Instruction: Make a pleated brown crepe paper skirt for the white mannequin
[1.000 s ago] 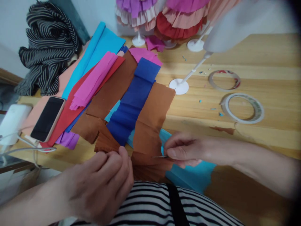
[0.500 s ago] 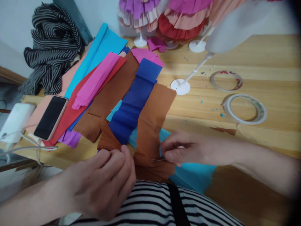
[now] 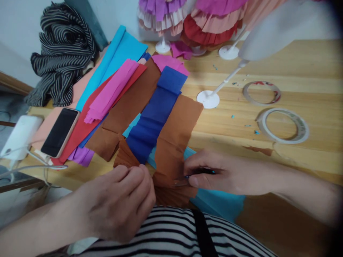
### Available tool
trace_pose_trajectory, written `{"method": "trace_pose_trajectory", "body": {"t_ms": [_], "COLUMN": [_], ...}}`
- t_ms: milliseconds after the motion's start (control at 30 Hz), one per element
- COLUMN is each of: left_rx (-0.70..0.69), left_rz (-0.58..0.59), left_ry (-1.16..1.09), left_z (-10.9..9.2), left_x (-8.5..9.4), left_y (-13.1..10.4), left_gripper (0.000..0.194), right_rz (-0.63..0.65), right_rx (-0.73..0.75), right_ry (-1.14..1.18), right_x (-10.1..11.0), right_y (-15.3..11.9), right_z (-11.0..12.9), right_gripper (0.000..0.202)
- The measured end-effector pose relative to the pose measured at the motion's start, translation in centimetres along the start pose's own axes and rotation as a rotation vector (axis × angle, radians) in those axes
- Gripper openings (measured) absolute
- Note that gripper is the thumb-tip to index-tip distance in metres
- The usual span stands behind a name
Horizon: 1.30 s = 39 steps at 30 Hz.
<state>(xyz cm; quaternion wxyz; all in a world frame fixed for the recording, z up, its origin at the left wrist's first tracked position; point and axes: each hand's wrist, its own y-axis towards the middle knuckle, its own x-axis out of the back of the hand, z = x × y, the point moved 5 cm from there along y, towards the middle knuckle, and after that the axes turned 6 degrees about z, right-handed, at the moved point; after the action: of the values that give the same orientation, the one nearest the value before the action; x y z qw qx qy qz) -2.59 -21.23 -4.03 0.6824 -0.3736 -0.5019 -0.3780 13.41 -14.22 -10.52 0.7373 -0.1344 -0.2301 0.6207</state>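
My left hand (image 3: 118,203) is closed, its fingertips pinching the gathered edge of a brown crepe paper strip (image 3: 178,125). Pleated folds of brown paper (image 3: 124,155) stick out beyond its knuckles. My right hand (image 3: 211,173) is closed around what look like small scissors (image 3: 182,183); a thin metal tip lies against the brown paper and a dark handle shows between thumb and fingers. The palm hides the rest of the tool. Under the brown strip runs light blue paper (image 3: 219,201), with a dark blue strip (image 3: 158,110) beside it.
Pink paper (image 3: 114,89), red and bright blue sheets lie left, near a phone (image 3: 60,132) and a white power bank (image 3: 21,137) with cables. Two tape rolls (image 3: 305,130) rest right. Behind are a white stand (image 3: 207,99), ruffled paper skirts (image 3: 214,32) and a striped cloth (image 3: 63,53).
My right hand has opened slightly around the tool, so its dark handle shows more. The left hand keeps its pinch on the brown paper. The whole view has shifted a little.
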Motion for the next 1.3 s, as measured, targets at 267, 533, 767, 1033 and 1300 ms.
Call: {"method": "trace_pose_trajectory", "body": {"t_ms": [267, 533, 767, 1033, 1300], "left_rx": [-0.018, -0.044, -0.027, -0.057, -0.051], "left_rz": [0.004, -0.031, -0.055, -0.071, -0.007], "left_ry": [-0.013, -0.005, -0.014, -0.001, 0.022], "left_z": [0.0, -0.3, -0.2, -0.2, -0.4], "left_x": [0.1, 0.3, 0.2, 0.1, 0.7], "left_y": [0.2, 0.2, 0.1, 0.1, 0.4], "left_gripper": [0.026, 0.027, 0.028, 0.030, 0.028], "right_rz": [0.037, 0.060, 0.042, 0.070, 0.067], "right_rx": [-0.066, -0.085, -0.104, -0.176, -0.181], "right_ry": [0.037, 0.263, 0.265, 0.434, 0.409], "right_x": [0.2, -0.4, -0.6, -0.7, -0.5], "right_y": [0.1, 0.3, 0.1, -0.3, 0.5], "right_z": [-0.3, -1.3, -1.5, -1.7, -1.1], "right_gripper": [0.037, 0.045, 0.044, 0.051, 0.047]}}
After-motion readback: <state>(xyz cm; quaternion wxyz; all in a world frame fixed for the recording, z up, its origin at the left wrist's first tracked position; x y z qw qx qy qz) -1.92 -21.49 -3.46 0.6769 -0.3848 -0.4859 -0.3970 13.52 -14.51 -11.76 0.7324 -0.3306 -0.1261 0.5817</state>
